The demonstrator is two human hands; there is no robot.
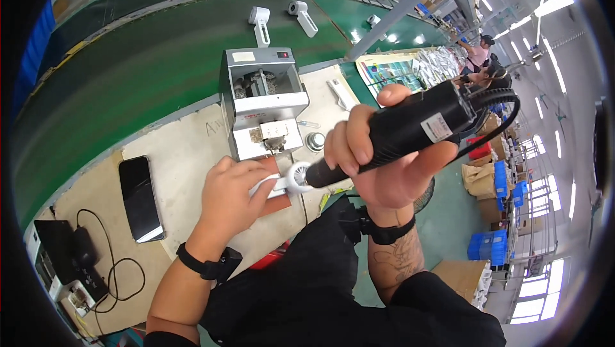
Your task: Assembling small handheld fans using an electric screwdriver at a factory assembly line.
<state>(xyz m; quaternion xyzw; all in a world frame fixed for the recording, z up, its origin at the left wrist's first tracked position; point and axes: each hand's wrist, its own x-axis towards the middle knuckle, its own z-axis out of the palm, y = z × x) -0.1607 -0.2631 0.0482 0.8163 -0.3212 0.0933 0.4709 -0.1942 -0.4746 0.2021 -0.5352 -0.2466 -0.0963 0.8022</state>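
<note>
Black screwdriver (410, 126) in right hand (384, 167)

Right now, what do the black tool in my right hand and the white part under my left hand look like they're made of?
The black power screwdriver looks like matte moulded plastic: dull, even surface, a paper label stuck on. The white part looks like smooth glossy plastic, with a rounded moulded ring shape; it is too small to be sure.

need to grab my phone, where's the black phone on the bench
In the head view the black phone lies flat on the beige bench mat, left of the left hand, between the green conveyor belt and the black charger cable.
</note>
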